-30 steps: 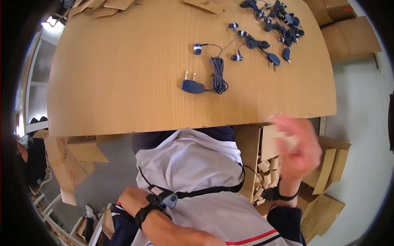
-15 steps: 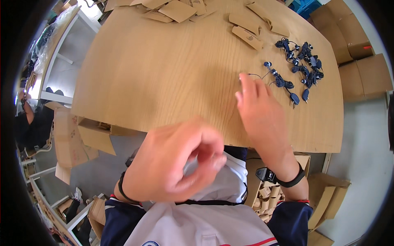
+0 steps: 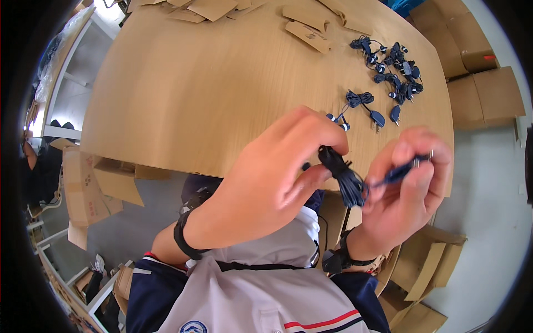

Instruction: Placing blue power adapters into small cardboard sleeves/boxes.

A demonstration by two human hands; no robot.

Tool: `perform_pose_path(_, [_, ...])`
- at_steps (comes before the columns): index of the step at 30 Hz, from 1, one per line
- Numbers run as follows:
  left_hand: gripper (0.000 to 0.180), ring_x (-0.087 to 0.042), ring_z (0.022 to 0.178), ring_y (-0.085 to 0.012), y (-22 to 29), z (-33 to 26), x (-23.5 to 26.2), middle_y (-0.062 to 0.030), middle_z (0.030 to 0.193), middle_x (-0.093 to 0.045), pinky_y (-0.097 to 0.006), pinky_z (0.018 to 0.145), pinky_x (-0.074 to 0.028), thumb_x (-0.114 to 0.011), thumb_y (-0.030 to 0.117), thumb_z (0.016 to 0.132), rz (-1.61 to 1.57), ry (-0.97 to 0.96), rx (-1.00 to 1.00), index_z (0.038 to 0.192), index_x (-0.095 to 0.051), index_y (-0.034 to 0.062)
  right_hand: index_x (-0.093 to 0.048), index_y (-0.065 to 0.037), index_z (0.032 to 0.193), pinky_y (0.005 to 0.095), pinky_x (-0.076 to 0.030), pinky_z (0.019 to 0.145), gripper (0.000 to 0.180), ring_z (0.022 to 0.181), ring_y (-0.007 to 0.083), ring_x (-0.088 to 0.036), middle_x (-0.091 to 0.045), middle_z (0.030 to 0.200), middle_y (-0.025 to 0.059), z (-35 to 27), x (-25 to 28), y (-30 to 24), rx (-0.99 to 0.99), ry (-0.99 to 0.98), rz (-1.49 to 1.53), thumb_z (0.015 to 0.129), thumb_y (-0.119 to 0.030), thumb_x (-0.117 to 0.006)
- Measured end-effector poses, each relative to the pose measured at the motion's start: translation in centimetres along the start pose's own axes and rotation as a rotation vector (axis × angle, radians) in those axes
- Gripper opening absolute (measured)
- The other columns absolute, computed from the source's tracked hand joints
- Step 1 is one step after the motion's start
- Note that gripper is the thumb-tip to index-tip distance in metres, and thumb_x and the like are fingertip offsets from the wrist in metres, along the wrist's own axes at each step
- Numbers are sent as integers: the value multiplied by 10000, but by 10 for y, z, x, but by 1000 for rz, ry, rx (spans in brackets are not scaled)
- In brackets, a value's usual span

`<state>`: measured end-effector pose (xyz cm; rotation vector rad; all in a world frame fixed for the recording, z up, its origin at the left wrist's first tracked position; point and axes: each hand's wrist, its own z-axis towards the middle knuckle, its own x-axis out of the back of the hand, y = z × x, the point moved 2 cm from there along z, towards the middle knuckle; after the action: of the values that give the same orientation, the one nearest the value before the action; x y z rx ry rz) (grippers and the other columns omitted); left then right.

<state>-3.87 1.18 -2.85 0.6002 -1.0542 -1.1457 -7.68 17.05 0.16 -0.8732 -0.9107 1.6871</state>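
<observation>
Over the table's near right part, a pair of wired earphones with a dark bundled cable [image 3: 342, 176] is held between my two hands. My left hand [image 3: 288, 161] pinches the coiled cable between thumb and fingers. In my right hand [image 3: 402, 191], the thumb and fingers grip the dark plug [image 3: 408, 169] with its metal pins at the cable's end. Just beyond my hands another bundled earphone set [image 3: 360, 100] lies on the wood, its plug [image 3: 377, 118] to the right. Its earbuds [image 3: 340, 123] rest near my left knuckles.
Several dark earphone sets [image 3: 397, 69] lie heaped at the table's right. Flat brown cardboard pieces [image 3: 214, 8] and folded ones [image 3: 308, 36] lie along the far side. Open cartons stand below left [image 3: 89, 183] and right [image 3: 430, 272]; closed boxes [image 3: 486, 97] are stacked at right.
My left hand has moved forward and right, and my right hand has come back toward me. A bundled cable and plug now show between them. The view has shifted slightly.
</observation>
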Motion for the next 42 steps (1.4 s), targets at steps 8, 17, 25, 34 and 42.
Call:
perform_pose_path(8, [263,-551,857,-124,16,-1,-5,-68,918,-545,-272,748,-442,-536,-50,900,-661,71,296,1143,-465,21,-627,58,1106,186,-409,578,480,702,99,-591,-655,823,98,-11,8,-1,-186,-105,77,667,77,-821])
perform_pose_path(17, [158,-470,476,-137,26,8,1,-72,592,-500,-263,471,-359,-542,-50,801,107,116,252,939,-556,25,-608,70,1229,219,-404,584,623,711,105,-538,-589,817,64,-11,17,-7,-172,-281,-165,650,3,-826])
perform_pose_path(25, [139,-419,389,-243,31,7,6,-63,462,-396,-314,401,-320,-621,21,673,291,50,134,603,-503,48,-636,86,1176,228,-382,556,631,671,117,-533,-571,760,62,-16,32,0,-24,-235,-90,612,-100,-850])
perform_pose_path(34, [240,-414,379,-274,37,9,11,-87,448,-405,-342,383,-304,-631,53,673,318,5,127,523,-444,67,-637,53,1164,213,-400,630,542,757,110,-533,-571,859,61,-17,15,-7,-341,-336,-137,668,-45,-832])
perform_pose_path(42, [110,-585,656,-307,19,6,14,-106,684,-612,-368,593,-435,-617,124,875,249,-152,67,796,-606,48,-623,22,958,259,-444,732,185,821,155,-549,-568,917,90,-13,16,5,-31,14,-140,831,-71,-720])
